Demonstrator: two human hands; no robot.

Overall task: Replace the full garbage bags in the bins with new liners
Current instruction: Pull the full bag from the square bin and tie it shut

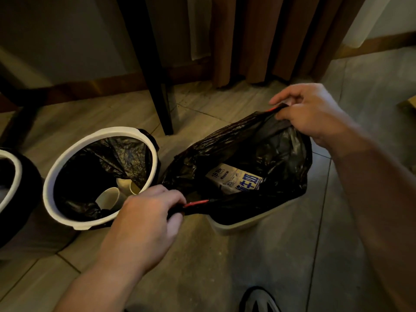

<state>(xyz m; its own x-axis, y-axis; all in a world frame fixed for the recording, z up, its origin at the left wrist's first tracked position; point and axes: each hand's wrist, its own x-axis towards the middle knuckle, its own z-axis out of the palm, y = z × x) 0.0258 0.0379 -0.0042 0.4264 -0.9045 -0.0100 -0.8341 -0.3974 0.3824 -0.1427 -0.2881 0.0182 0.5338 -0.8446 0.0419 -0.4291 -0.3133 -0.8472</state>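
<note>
Left hand (146,212) and right hand (315,113) each pinch the black bag (270,140) at its rim above its bin (236,226), a white-rimmed bin (117,131) holding cups (110,197) just left, a dark furniture leg (162,97) behind.

black bag (265,143), red drawstring (195,203), white-rimmed bin (74,152).

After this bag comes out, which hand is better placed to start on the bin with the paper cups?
Left. The left hand pinches the bag's red drawstring right beside that bin. The right hand holds the bag's far edge, on the side away from it.
</note>
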